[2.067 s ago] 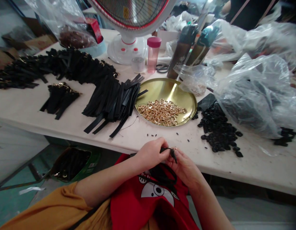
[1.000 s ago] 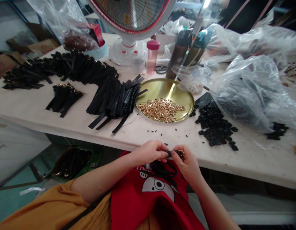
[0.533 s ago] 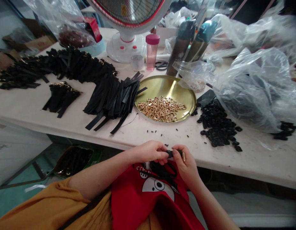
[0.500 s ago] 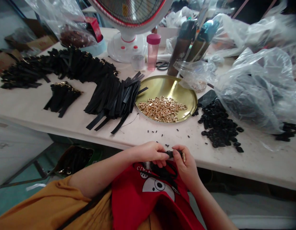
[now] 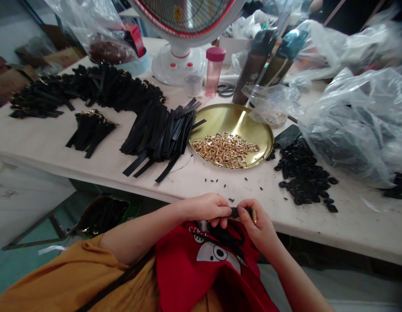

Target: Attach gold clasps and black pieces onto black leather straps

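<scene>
My left hand (image 5: pixel 205 209) and my right hand (image 5: pixel 257 225) meet just below the table's near edge, both pinched on one black strap (image 5: pixel 234 212). A small gold buckle (image 5: pixel 254 216) shows at the right-hand end of the strap. The rest of the strap loops down over a red cloth with a cartoon face (image 5: pixel 214 264) in my lap. Straight ahead on the table stands a round gold tray (image 5: pixel 249 121) holding several gold buckles (image 5: pixel 225 150). A fanned pile of loose black straps (image 5: pixel 160 134) lies left of it.
Small black loops (image 5: pixel 301 173) are heaped right of the tray, beside clear plastic bags (image 5: pixel 357 125). Further strap bundles (image 5: pixel 87 86) line the left and back. A desk fan (image 5: pixel 184 39), a pink-capped tube (image 5: pixel 214 71), scissors and two bottles (image 5: pixel 269 60) stand behind. A box of straps (image 5: pixel 102 216) sits under the table.
The hands have turned the strap level between them and the buckle now sits at the right hand's fingertips. The view has shifted slightly; nothing on the table has moved.
</scene>
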The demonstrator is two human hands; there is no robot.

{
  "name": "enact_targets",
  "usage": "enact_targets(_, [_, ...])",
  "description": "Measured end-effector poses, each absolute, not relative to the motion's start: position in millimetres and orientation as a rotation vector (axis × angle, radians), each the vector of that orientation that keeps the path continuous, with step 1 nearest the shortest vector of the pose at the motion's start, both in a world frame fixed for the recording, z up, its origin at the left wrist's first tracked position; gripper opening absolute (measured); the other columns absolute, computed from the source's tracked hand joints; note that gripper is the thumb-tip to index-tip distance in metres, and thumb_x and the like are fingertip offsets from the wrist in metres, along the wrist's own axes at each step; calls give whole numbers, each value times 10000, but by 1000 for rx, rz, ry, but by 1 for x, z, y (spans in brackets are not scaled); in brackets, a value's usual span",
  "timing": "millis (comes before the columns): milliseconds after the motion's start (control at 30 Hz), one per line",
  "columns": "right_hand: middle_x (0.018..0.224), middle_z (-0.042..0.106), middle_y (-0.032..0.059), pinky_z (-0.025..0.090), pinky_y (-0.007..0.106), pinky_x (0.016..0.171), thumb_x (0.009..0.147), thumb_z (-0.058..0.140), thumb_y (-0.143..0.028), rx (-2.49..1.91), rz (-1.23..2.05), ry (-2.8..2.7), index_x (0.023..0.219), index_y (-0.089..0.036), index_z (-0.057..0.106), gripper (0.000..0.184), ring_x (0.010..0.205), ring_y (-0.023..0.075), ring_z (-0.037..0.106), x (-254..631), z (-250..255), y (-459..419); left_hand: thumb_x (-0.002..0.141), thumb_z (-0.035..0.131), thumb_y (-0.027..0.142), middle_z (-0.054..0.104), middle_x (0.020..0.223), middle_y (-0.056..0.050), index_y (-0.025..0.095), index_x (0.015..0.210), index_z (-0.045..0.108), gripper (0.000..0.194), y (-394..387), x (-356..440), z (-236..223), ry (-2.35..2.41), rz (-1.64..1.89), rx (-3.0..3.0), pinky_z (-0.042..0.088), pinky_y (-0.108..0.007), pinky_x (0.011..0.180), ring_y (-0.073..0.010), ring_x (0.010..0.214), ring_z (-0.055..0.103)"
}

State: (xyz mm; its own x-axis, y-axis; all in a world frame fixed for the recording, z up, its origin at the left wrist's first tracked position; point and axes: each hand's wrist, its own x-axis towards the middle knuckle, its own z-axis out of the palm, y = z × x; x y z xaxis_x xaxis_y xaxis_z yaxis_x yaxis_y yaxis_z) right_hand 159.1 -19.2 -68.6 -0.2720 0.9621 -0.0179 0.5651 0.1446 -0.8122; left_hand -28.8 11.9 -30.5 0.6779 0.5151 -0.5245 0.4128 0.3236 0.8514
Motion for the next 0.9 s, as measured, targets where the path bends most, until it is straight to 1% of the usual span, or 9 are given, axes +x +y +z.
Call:
enact_targets(100, [647,515,-12,402,229,531,854,391,-311,-1434,1040,-2045,802,-199,466,145,564,119,488,161,-64,-20,819,389,293,431,447,58,146,590,496,293,8,-28,-31,904,69,1323,285,-163,406,-48,389,358])
enact_targets(200, [648,526,-12,388,243,538,848,395,-292,-1448,1027,-2178,796,-202,467,126,567,126,499,163,-61,-22,804,376,280,434,449,54,150,578,481,281,3,-24,-32,954,52,1356,294,-171,407,-57,392,371])
enact_targets(367, [659,511,-7,398,247,548,855,389,-319,-1433,1066,-2005,810,-199,461,147,576,128,491,163,-63,-24,743,408,222,447,523,51,153,617,474,159,0,-25,-33,945,120,1421,301,-176,438,-65,457,395])
enact_targets(533, [815,551,31,428,252,630,860,397,-350,-1302,1295,-1823,952,-193,492,205,713,139,526,163,-62,-29,779,433,348,375,539,58,145,658,469,240,-3,-26,-35,915,204,1306,262,-170,434,-58,473,327])
enact_targets(633, [719,524,4,400,232,553,861,405,-374,-1299,1376,-1716,984,-196,497,236,616,118,493,165,-61,-33,804,409,361,412,575,45,129,733,526,269,-4,-21,-34,891,217,1278,283,-166,461,-61,499,341])
enact_targets(733, [560,416,-48,329,209,444,859,398,-408,-1346,1431,-1532,1005,-190,490,279,475,95,396,162,-62,-37,836,356,338,489,652,18,124,789,568,305,-3,-18,-30,903,192,1420,330,-170,518,-76,566,404])
enact_targets(800, [515,358,-66,298,202,414,857,392,-423,-1384,1419,-1428,1002,-188,491,293,440,91,355,157,-62,-39,835,360,317,517,701,9,131,810,569,280,-2,-20,-26,885,172,1577,355,-177,563,-89,622,443])
enact_targets(833, [515,360,-66,301,202,414,856,393,-425,-1399,1392,-1407,999,-189,493,293,441,92,357,154,-62,-40,827,378,309,527,718,7,133,817,564,256,-1,-22,-24,872,165,1644,361,-180,581,-96,645,457])
enact_targets(900, [575,437,-40,352,215,463,853,399,-414,-1418,1293,-1448,993,-191,504,284,493,104,413,150,-62,-40,807,412,312,539,728,6,133,814,555,229,-1,-24,-22,873,153,1723,365,-185,587,-105,656,469])
